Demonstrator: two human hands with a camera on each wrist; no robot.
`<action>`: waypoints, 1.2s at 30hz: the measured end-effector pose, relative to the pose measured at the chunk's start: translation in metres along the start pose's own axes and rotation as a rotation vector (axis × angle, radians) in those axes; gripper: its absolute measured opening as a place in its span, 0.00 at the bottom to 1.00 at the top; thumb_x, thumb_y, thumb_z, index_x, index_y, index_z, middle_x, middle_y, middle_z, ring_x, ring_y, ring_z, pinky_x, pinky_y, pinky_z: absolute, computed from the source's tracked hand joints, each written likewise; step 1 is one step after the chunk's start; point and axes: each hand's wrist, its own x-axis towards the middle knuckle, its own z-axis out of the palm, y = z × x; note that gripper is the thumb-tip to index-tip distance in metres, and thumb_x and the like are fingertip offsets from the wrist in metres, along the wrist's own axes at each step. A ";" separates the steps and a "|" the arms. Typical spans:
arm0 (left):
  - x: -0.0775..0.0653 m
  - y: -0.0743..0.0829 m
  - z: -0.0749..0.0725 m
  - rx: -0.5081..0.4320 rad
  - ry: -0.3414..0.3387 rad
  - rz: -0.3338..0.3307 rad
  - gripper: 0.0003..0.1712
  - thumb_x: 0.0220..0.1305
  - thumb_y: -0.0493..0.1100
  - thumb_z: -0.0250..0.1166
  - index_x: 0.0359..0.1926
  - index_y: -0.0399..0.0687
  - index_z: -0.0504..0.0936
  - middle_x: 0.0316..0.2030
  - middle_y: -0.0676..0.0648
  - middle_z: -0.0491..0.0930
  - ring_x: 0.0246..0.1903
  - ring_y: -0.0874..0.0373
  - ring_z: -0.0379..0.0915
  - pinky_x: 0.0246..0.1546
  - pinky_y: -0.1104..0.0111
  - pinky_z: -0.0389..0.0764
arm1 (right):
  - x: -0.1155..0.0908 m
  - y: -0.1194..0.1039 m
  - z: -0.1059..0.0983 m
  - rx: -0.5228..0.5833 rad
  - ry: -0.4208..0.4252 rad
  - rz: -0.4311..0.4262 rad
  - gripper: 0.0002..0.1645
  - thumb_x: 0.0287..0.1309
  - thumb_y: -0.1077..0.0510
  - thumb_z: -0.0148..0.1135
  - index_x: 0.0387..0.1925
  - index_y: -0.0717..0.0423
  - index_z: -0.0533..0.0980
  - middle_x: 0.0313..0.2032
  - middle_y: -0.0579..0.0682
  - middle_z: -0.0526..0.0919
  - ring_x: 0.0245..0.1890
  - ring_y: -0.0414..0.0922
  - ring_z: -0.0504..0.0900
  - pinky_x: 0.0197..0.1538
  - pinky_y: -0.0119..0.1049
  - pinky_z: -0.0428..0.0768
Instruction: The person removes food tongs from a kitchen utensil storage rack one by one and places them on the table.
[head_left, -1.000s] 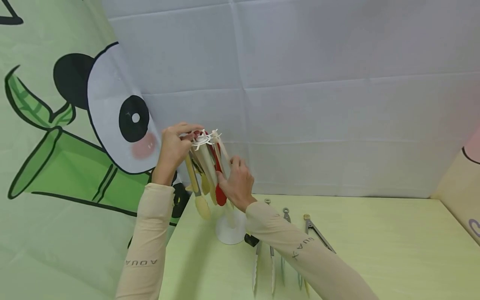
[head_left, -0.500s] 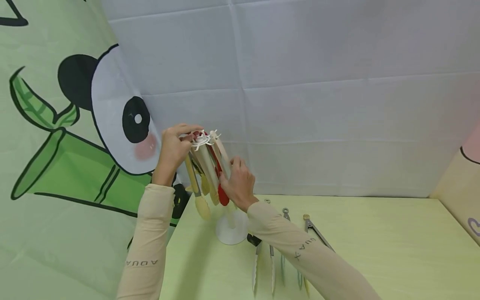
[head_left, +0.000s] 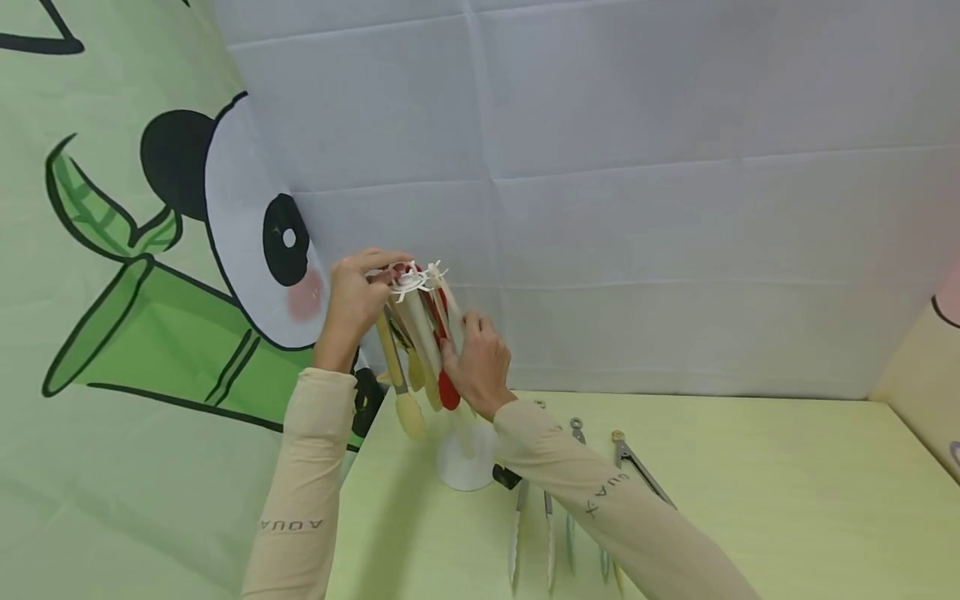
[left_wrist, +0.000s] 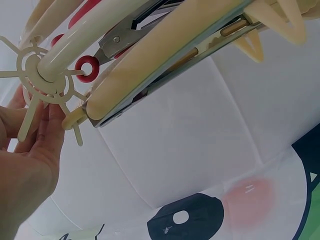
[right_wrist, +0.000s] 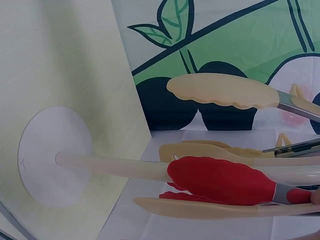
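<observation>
A white utensil stand (head_left: 467,467) bears hanging tongs with red and cream-yellow silicone tips. My left hand (head_left: 358,292) holds the hooked top (left_wrist: 31,117) of the stand, fingers curled among the hooks. The red tongs (right_wrist: 220,177) hang beside the pole, and my right hand (head_left: 480,362) grips them just above the scalloped tip. Only a fingertip of that hand shows in the right wrist view. Cream-yellow tongs (left_wrist: 165,60) slope from a hook close to my left fingers. A red ring (left_wrist: 87,69) hangs on another hook.
On the pale yellow table (head_left: 750,467) several more tongs (head_left: 641,471) lie in a row, partly under my right sleeve. A black object (head_left: 507,476) is close to the stand's base. Behind are a white cloth (head_left: 637,208) and a green panda-print cloth (head_left: 172,350).
The right hand and the red tip have shifted slightly to the right. The left hand stays at the stand's top. The whole head view has moved a little.
</observation>
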 end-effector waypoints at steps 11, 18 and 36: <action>-0.006 -0.004 -0.010 -0.027 -0.024 0.025 0.21 0.53 0.25 0.52 0.37 0.50 0.84 0.36 0.51 0.79 0.29 0.60 0.66 0.16 0.70 0.61 | -0.009 -0.010 -0.004 -0.054 0.032 0.006 0.14 0.45 0.54 0.61 0.34 0.58 0.71 0.28 0.50 0.73 0.22 0.46 0.74 0.23 0.39 0.75; -0.008 -0.006 -0.013 -0.033 -0.030 0.047 0.22 0.53 0.25 0.51 0.37 0.50 0.84 0.36 0.52 0.79 0.27 0.60 0.65 0.13 0.71 0.58 | -0.012 -0.015 -0.008 -0.063 0.039 0.017 0.14 0.44 0.54 0.60 0.32 0.57 0.71 0.27 0.50 0.73 0.21 0.45 0.74 0.22 0.39 0.74; -0.005 0.000 -0.005 -0.017 -0.019 0.021 0.21 0.53 0.25 0.51 0.37 0.50 0.84 0.36 0.51 0.79 0.26 0.60 0.64 0.12 0.71 0.56 | 0.004 0.005 -0.041 0.030 -0.027 0.031 0.17 0.42 0.56 0.62 0.37 0.58 0.75 0.31 0.50 0.75 0.26 0.46 0.76 0.26 0.40 0.74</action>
